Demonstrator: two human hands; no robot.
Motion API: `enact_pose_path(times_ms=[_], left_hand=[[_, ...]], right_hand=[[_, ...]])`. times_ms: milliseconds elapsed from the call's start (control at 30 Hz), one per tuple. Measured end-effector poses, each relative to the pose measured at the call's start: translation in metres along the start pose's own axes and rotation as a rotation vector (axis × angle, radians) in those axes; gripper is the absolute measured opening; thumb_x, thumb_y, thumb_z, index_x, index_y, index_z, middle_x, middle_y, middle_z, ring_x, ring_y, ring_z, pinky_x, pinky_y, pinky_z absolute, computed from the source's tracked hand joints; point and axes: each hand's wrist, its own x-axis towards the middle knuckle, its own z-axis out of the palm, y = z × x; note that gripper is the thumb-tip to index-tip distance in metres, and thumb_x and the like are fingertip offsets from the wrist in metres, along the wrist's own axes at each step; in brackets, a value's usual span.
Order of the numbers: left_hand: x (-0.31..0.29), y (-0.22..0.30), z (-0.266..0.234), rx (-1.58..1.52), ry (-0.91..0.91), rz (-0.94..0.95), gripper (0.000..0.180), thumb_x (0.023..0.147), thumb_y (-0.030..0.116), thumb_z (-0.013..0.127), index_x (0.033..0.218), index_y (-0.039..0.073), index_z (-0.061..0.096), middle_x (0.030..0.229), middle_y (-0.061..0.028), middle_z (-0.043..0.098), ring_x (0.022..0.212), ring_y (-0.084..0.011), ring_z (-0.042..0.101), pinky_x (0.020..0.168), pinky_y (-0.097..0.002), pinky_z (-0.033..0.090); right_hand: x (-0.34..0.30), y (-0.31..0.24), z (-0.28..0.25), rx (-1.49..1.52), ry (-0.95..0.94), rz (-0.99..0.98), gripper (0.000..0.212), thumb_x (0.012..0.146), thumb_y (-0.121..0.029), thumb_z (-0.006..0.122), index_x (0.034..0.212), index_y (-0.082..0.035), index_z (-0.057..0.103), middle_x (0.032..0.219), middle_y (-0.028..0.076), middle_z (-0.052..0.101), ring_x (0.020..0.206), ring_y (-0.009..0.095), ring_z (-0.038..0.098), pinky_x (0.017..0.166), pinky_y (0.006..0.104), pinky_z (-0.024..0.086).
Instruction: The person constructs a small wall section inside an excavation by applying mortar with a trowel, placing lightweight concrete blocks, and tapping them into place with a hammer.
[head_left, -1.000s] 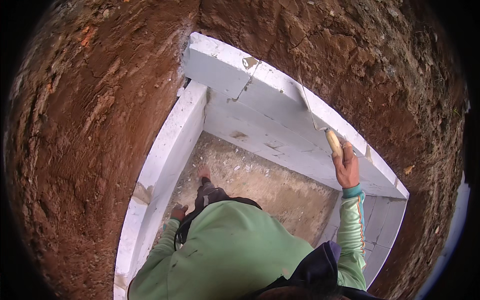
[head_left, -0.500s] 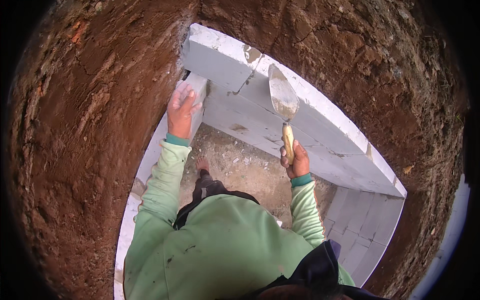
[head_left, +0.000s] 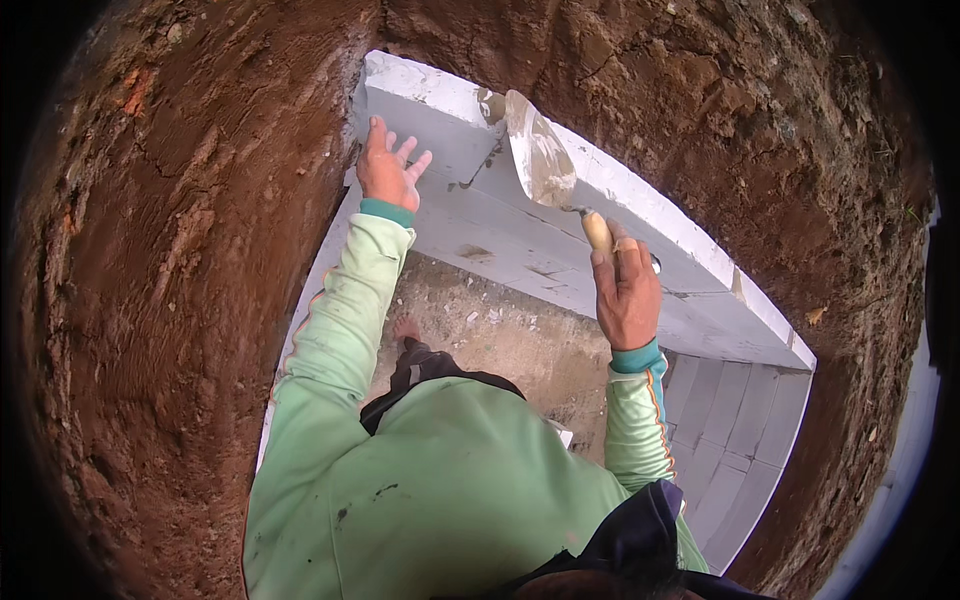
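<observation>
My right hand (head_left: 629,295) grips the wooden handle of a trowel (head_left: 541,155). The trowel's blade is smeared with grey mortar and lies over the top edge of the white block wall (head_left: 645,205), beside a joint between blocks. A wet mortar patch (head_left: 490,106) sits on the wall top just left of the blade. My left hand (head_left: 390,168) has its fingers spread and holds nothing. It is near the wall's left corner, in front of the end block (head_left: 425,125); whether it touches the block I cannot tell.
Steep brown earth banks rise on the left (head_left: 190,300) and behind the wall. A second block wall (head_left: 735,410) meets it at the right, and another low wall runs under my left arm. Pale chips lie on the floor (head_left: 480,320), where my bare foot (head_left: 406,328) shows.
My left hand has moved up toward the corner and spread its fingers. My right hand has turned over, bringing the trowel blade left and up onto the wall's edge.
</observation>
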Motion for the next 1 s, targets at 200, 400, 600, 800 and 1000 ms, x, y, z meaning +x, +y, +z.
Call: enact_pose_path(times_ms=[200,400,600,800,1000], left_hand=[[-0.082,-0.094,-0.128,0.706,-0.321,-0.374,0.070,0.097,0.043,0.069,0.148,-0.002,0.049,0.143,-0.0176,0.059,0.126,-0.0297,0.060,0.108,-0.0452,0.045],[-0.158,-0.117,-0.338,1.307,-0.329,-0.603,0.067,0.094,0.038,0.072,0.142,-0.006,0.055,0.138,-0.0231,0.063,0.128,-0.0319,0.060,0.109,-0.0394,0.045],[-0.191,-0.110,-0.457,1.485,0.050,-0.573,0.070,0.092,0.046,0.070,0.135,-0.007,0.059,0.130,-0.0265,0.066,0.121,-0.0365,0.064,0.103,-0.0426,0.048],[-0.243,-0.131,-0.562,1.506,0.179,-0.353,0.062,0.092,0.049,0.069,0.121,-0.006,0.068,0.123,-0.0262,0.070,0.119,-0.0405,0.064,0.104,-0.0470,0.048],[-0.260,-0.129,-0.560,1.614,0.106,-0.724,0.063,0.092,0.059,0.064,0.098,-0.003,0.071,0.111,-0.0314,0.068,0.110,-0.0496,0.061,0.098,-0.0549,0.046]], right_hand=[[0.025,-0.004,0.060,0.056,-0.227,0.024,0.046,0.089,-0.018,0.071,0.131,-0.010,0.053,0.108,0.017,0.070,0.092,0.042,0.070,0.074,0.0495,0.055],[-0.071,0.071,0.150,-0.012,-0.523,0.237,0.048,0.086,-0.024,0.073,0.129,-0.009,0.057,0.112,0.017,0.071,0.097,0.043,0.069,0.080,0.0511,0.057],[-0.054,0.077,0.200,-0.143,-0.295,0.182,0.041,0.088,-0.027,0.075,0.125,-0.014,0.064,0.114,0.012,0.064,0.098,0.039,0.067,0.077,0.0499,0.056],[-0.043,0.077,0.157,0.059,0.010,0.147,0.040,0.089,-0.025,0.078,0.125,-0.014,0.066,0.108,0.012,0.063,0.089,0.034,0.065,0.077,0.0435,0.054],[-0.035,0.034,0.106,0.637,0.041,0.277,0.041,0.103,-0.024,0.066,0.135,0.000,0.059,0.099,0.003,0.060,0.084,0.014,0.058,0.073,0.0303,0.051]])
